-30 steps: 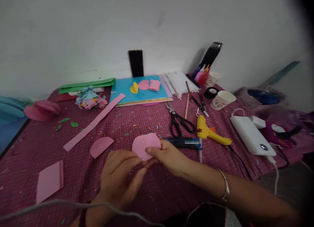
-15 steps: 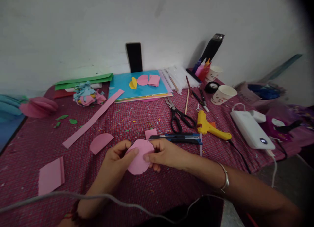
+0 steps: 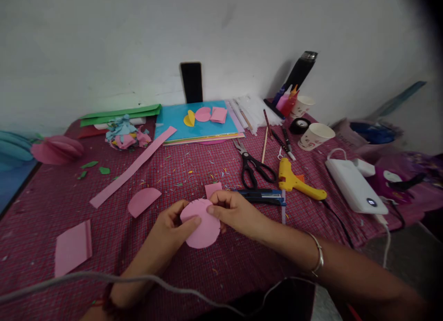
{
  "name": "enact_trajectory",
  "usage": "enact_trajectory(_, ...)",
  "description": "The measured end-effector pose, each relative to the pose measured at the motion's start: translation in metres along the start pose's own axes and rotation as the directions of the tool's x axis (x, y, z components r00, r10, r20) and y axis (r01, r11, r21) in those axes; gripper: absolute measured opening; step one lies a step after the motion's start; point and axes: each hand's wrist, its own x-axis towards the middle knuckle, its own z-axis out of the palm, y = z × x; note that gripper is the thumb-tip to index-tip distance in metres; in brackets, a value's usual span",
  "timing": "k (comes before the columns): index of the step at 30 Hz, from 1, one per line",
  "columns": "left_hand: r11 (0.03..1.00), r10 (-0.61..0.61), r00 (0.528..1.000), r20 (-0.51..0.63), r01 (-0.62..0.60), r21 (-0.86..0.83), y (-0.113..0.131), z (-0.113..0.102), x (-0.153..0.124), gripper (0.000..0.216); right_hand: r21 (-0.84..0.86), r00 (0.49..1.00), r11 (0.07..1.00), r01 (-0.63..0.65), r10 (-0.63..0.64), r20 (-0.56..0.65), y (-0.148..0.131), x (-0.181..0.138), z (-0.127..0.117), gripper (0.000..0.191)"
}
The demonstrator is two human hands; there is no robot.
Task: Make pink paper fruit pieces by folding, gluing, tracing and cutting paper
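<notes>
Both hands, left (image 3: 169, 221) and right (image 3: 233, 212), are pinching a pink paper circle (image 3: 201, 224) just in front of black scissors (image 3: 254, 166), a yellow glue gun (image 3: 297, 182) lying beside the scissors.

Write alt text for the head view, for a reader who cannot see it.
The left hand and the right hand hold a pink paper circle between them over a red checked cloth. Behind them lie black scissors, a yellow glue gun, a long pink strip and a stack of coloured paper.
</notes>
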Motion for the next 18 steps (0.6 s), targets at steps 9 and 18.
enact_trajectory(9,0.987,0.028,0.999,0.043,-0.021,-0.162,-0.0015,-0.0043,0.0023,0.026,0.053,0.999,0.998,0.028,-0.026,-0.042,-0.0016,-0.0020,-0.0015,0.020)
enact_trajectory(18,0.994,0.104,0.993,-0.049,-0.102,0.030,0.0023,-0.0050,0.0021,0.023,-0.089,0.966,0.973,0.214,-0.224,-0.128,-0.0026,-0.0041,-0.0040,0.018)
